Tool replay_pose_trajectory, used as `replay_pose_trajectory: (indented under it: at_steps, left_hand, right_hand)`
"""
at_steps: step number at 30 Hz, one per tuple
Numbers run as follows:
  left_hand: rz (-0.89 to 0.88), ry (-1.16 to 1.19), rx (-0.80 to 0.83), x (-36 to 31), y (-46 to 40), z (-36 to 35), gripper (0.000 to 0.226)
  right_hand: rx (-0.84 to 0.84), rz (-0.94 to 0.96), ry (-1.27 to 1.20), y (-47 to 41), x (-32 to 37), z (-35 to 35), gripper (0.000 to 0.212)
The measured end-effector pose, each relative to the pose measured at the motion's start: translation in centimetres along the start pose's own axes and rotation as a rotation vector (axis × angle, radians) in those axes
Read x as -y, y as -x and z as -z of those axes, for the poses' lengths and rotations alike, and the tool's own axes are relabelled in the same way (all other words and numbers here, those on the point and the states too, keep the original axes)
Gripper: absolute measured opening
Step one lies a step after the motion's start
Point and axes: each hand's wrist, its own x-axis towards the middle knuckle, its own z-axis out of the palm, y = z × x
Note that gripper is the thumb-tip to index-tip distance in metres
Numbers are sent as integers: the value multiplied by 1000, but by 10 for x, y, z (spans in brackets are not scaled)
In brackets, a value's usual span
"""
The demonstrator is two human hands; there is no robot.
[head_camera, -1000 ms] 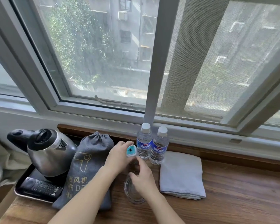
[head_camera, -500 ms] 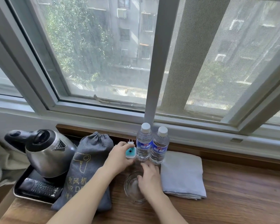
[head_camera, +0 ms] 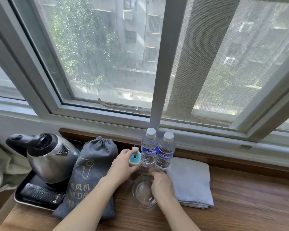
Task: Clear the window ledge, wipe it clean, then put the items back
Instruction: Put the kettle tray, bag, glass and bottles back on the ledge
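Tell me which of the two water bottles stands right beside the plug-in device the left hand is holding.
The left water bottle, whose label nearly touches the white and teal plug-in device held by the left hand. The other bottle stands on its far side, next to the folded cloth.

A: What does the room look like?
B: A wide window [head_camera: 107, 55] with a pale grey frame [head_camera: 45, 90] fills the upper view. Its right half is covered by a mesh screen [head_camera: 223, 64].
A: And outside?
B: Daylight, a leafy tree [head_camera: 80, 47] and a grey apartment block [head_camera: 137, 30].
A: Below the window?
B: A brown wooden ledge [head_camera: 249, 197] with visible grain, and a white wall [head_camera: 15, 124] at left.
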Motion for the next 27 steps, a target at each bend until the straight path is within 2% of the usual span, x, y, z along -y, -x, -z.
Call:
replay_pose_trajectory:
  at_steps: [6,16,20,24,27]
  left_hand:
    - [-14,5,-8,1,3,0,71]
    - [-43,52,-58,5,18,5,82]
    - [-57,60,-142,9,34,15,73]
    - [-63,73,-248,19,58,33,61]
    - [-38,62,-348,37,82,51,50]
  right_hand:
    - [18,-35,-105,-9,2,-3,39]
    - [-11,26,-8,1,6,1,39]
    - [-68,50,76,12,17,1,45]
    - [-222,224,91,27,35,-7,46]
    - [-103,284,-21,45,57,-11,48]
